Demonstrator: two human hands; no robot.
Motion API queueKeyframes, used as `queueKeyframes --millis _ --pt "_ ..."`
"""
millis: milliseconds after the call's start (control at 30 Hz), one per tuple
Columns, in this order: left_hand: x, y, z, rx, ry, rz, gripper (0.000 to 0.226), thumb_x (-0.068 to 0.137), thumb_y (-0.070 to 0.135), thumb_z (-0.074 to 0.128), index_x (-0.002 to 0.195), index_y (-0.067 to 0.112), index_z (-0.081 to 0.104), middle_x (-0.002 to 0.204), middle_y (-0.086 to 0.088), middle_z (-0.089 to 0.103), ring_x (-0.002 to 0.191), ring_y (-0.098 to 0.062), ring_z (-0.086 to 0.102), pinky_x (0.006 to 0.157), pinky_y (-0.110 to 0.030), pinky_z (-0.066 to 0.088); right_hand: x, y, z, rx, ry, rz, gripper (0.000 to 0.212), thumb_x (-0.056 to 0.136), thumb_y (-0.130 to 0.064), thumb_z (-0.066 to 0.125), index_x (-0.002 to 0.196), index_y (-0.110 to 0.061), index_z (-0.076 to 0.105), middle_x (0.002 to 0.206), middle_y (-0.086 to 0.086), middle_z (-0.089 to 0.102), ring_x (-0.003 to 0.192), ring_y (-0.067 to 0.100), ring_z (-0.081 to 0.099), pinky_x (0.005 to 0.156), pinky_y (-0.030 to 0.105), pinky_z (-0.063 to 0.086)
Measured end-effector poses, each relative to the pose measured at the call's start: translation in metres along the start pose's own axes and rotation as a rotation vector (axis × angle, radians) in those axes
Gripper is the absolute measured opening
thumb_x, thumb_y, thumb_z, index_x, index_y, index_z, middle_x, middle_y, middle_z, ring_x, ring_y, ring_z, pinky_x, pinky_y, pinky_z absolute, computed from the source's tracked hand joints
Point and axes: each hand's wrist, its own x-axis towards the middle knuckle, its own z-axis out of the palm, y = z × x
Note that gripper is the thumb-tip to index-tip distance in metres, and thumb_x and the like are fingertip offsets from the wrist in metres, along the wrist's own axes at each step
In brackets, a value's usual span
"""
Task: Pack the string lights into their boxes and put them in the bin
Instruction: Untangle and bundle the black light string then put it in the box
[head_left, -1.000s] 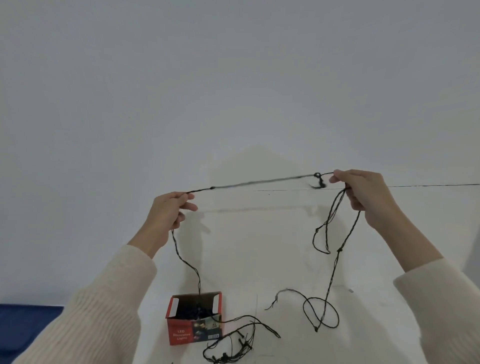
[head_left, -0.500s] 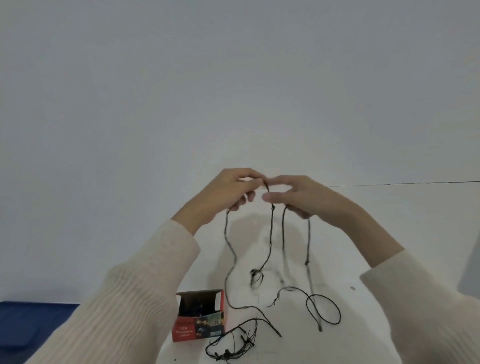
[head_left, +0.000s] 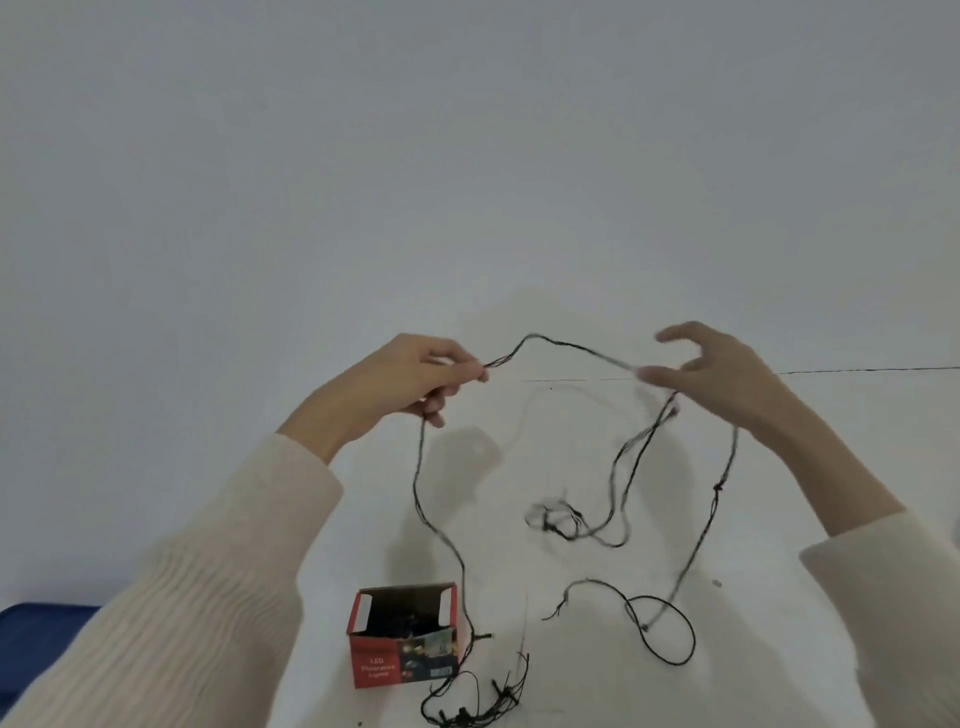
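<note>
White tabletop lies under both grips. String lights: one dark strand arcs slack from the left grip across to the right grip. Long loops hang below the right grip and reach the tabletop. A further run drops from the left grip, passes just right of the box, and ends in a tangle nearer the person. Red box: upright on the tabletop, top open, well below the left grip. Left grip: thumb and fingers pinched together on the strand. Right grip: fingers spread and motion-blurred, strands hanging from beneath it; cannot tell whether it clamps them.
</note>
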Motion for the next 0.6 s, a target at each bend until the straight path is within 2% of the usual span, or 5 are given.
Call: queueKeyframes --millis 67,167,367,500,600 --pt "0.006 0.023 0.017 0.024 -0.016 0.093 0.017 0.090 0.026 0.060 0.091 0.013 0.070 0.062 0.002 0.045 0.047 -0.011 0.035 0.051 -0.020 0.044 -0.010 -0.027 0.009 0.124 -0.257 -0.072 0.030 0.080 -0.043 0.069 0.109 -0.039 0.058 0.055 -0.014 0.039 0.047 0.002 0.039 0.052 0.021 0.027" --pt "0.013 0.046 0.034 0.051 -0.032 0.195 0.016 0.090 0.026 0.060 0.087 0.014 0.069 0.061 0.002 0.049 0.047 -0.010 0.036 0.048 -0.020 0.038 -0.014 -0.054 0.024 0.260 -0.425 -0.147 0.020 0.086 -0.041 0.062 0.088 -0.023 0.071 0.056 -0.001 0.026 0.044 0.010 0.023 0.044 0.020 0.018" --pt "0.000 0.008 0.007 0.021 -0.058 0.026 0.023 0.089 0.030 0.060 0.090 0.010 0.070 0.060 0.005 0.045 0.048 -0.009 0.036 0.048 -0.017 0.036 0.010 -0.021 -0.014 0.815 -0.098 0.116 0.031 0.094 -0.024 0.053 0.065 -0.016 0.050 0.046 -0.009 0.026 0.035 0.003 0.017 0.038 0.018 0.008" --pt "-0.009 -0.014 -0.007 0.001 -0.031 -0.058 0.024 0.090 0.031 0.058 0.094 0.012 0.072 0.063 0.005 0.044 0.048 -0.008 0.036 0.050 -0.017 0.037 0.008 0.007 -0.024 0.143 0.165 0.112 0.027 0.090 -0.036 0.060 0.101 -0.012 0.066 0.066 0.003 0.048 0.055 0.009 0.047 0.045 0.020 0.028" --pt "-0.001 0.008 0.008 0.005 -0.022 0.030 0.024 0.091 0.028 0.057 0.095 0.009 0.071 0.060 0.006 0.044 0.047 -0.008 0.034 0.045 -0.015 0.033 -0.010 -0.021 -0.005 0.069 -0.133 -0.035 0.034 0.083 -0.047 0.064 0.115 -0.040 0.055 0.065 -0.011 0.056 0.063 0.003 0.052 0.057 0.021 0.031"
